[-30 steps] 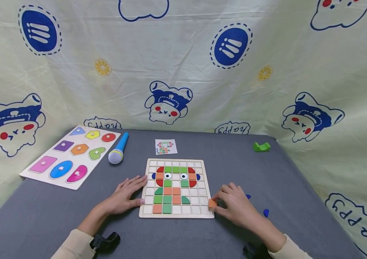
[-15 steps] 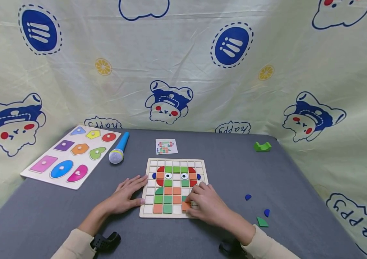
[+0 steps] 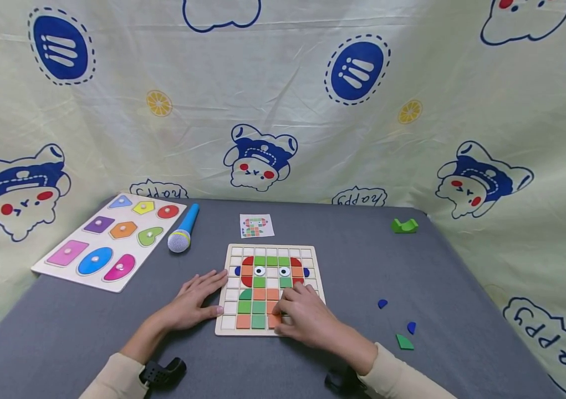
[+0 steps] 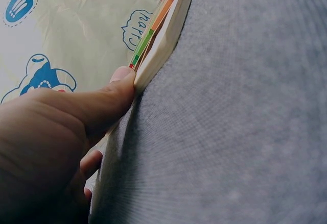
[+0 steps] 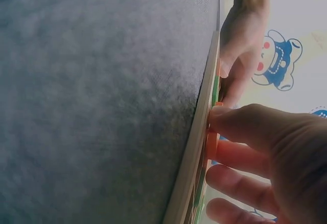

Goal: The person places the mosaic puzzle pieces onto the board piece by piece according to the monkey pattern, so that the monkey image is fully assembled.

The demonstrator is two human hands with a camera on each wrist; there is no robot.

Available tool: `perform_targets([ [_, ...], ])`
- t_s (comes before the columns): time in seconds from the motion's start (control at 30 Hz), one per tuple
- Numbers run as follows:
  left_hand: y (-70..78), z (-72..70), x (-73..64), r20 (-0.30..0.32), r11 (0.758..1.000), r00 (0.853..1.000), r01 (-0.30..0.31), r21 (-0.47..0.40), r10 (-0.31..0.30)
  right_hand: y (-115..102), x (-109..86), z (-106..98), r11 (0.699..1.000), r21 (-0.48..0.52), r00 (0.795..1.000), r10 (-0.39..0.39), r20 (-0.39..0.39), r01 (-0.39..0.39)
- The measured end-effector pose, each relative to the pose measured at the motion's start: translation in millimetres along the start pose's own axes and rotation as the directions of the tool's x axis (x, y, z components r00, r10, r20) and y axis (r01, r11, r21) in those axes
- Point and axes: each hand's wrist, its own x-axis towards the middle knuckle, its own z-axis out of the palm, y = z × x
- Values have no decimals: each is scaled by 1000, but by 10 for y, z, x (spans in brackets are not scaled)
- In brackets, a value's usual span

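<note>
A wooden grid board [image 3: 307, 332] lies in front of the person, with red, green, orange and blue tiles and two eye tiles set in its cells. The left hand [image 3: 194, 300] rests at the board's left edge, fingers extended; in the left wrist view its thumb [image 4: 120, 89] touches the rim. Over the board's lower part, the right hand [image 3: 307, 316] pinches an orange square tile [image 3: 273, 321] at the bottom row, beside a green square tile [image 3: 258, 321]. The right wrist view shows thumb and fingers at this orange tile [image 5: 212, 145]. The hand covers several cells to its right.
Two blue pieces [image 3: 382, 303] and a green quarter-round tile [image 3: 404, 342] lie right of the board. Behind it is a small picture card [image 3: 256, 226]. A toy microphone [image 3: 183, 230] and a shape puzzle board [image 3: 78, 235] lie left; a green curved block [image 3: 404, 226] sits back right.
The right hand has carried the orange tile leftward from the board's right edge to the bottom row, uncovering the green quarter-round tile on the table. The left hand has stayed put.
</note>
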Motion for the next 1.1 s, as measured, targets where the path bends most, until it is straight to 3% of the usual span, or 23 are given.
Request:
perform_targets([
  [0.63,-18,15,4,-13,1000,1000,-23,0,23,23,-34,-12,1000,-20,1000,19,-3,-19],
  [1.1,-22,23,11,-9,1000,1000,-2,3,2,379,-490,-187,979,-50,980,194,-48,-196],
])
